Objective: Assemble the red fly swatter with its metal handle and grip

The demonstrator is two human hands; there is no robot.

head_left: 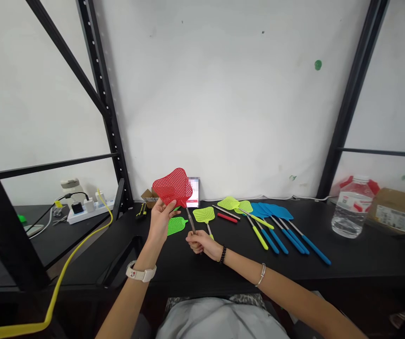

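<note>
A red fly swatter (174,183) with a perforated head is held up over the black table. My left hand (162,219) pinches the lower edge of its head between thumb and fingers. My right hand (204,244) is closed around the metal shaft below; the shaft's lower end is hidden by the fingers. Behind my hands lie a green swatter head (177,226) and a yellow-green fly swatter (204,215). To their right are a loose red handle (227,217) and a thin metal rod (225,212). Further right, more yellow-green swatters (229,203) and several blue swatters (284,213) lie fanned out.
A water bottle (351,209) and a cardboard box (400,210) stand at the right. Against the wall, a lit screen (194,192) leans behind the swatter. At left are a power strip (91,211), a yellow cable (78,247) and black rack posts (108,108).
</note>
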